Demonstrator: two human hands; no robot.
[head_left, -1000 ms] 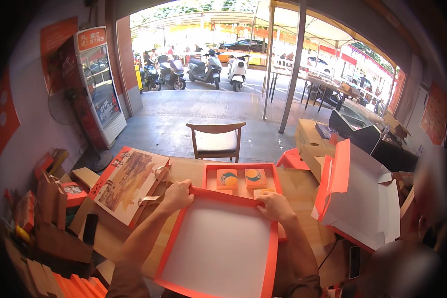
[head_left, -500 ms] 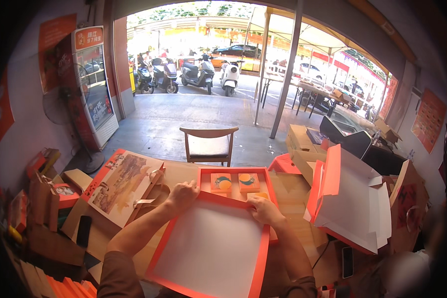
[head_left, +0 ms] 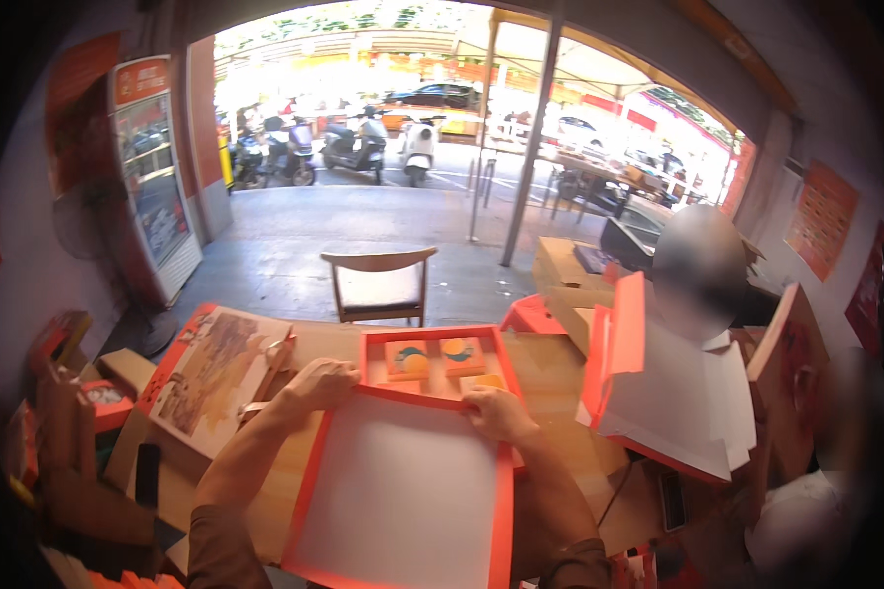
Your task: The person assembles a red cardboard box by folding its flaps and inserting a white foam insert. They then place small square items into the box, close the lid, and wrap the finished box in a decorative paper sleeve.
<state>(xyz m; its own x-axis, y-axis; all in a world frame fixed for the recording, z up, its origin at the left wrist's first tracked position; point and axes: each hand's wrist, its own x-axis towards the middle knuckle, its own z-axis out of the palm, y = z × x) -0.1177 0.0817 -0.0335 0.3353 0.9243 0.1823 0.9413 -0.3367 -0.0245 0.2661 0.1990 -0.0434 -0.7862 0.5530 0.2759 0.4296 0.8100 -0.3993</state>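
Observation:
A large red-rimmed box lid point(head_left: 403, 491), white inside, slopes toward me over the table's near edge. My left hand point(head_left: 322, 383) is closed round its far left corner. My right hand point(head_left: 499, 412) pinches the same far edge near the right corner, thumb and fingers pressed together. Just beyond the lid lies an open red box point(head_left: 432, 335). In it are several small orange boxes, among them one with a yellow and teal pattern point(head_left: 407, 360) and a similar one beside it point(head_left: 459, 356). The lid hides the red box's near part.
A flat picture-printed gift box point(head_left: 216, 373) with ribbon handles lies at left. At right stands an opened red-and-white carton point(head_left: 668, 412), with a blurred person behind it. A wooden chair point(head_left: 379, 285) faces the table's far side. A phone point(head_left: 672, 501) lies at lower right.
My view has swung right, so the scene sits further left. A blurred person has come into sight behind the carton at right. Both hands keep their hold on the lid.

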